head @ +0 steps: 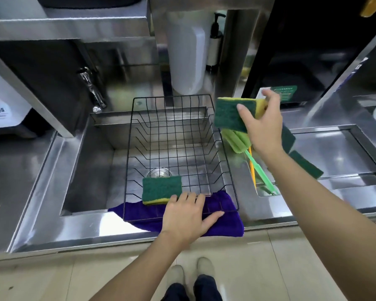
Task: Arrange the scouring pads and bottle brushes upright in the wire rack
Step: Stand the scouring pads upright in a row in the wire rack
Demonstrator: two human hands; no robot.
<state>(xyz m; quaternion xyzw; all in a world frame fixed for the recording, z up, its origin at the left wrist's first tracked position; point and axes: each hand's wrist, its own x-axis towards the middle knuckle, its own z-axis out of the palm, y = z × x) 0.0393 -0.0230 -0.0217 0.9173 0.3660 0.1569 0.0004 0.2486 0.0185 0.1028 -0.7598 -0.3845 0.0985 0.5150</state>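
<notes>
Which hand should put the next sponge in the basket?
The right hand. Its fingers already hold a scouring pad in the air just beside the wire rack. The left hand is flat on the rack's near edge over the purple cloth, steadying it.

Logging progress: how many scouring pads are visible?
4: one upright in the wire rack, one in the right hand, two on the counter behind that arm. More may be hidden.

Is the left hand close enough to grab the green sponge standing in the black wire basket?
Probably yes. The left hand rests flat on the basket's near edge, fingertips right beside the green-and-yellow scouring pad; nothing lies between them.
</notes>
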